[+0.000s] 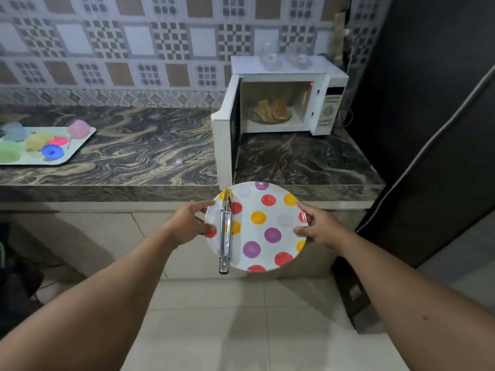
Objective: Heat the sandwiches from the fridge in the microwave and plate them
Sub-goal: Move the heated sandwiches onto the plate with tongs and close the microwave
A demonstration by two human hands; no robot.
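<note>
Below the counter (160, 145) edge, both hands carry the plate (267, 226) level, left hand (191, 223) and right hand (318, 227) pinching opposite rims, so the tongs (225, 231) lying on it don't slide. Sandwiches (272, 109) wait inside the open microwave (284, 97), probably to be plated next.

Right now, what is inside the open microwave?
Sandwiches stand on a dish inside the microwave. Its open door hides the cavity's left edge.

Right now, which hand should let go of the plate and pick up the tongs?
Probably the left hand: the tongs lie on the plate's left side, right beside it, while the right hand grips the far rim.
</note>
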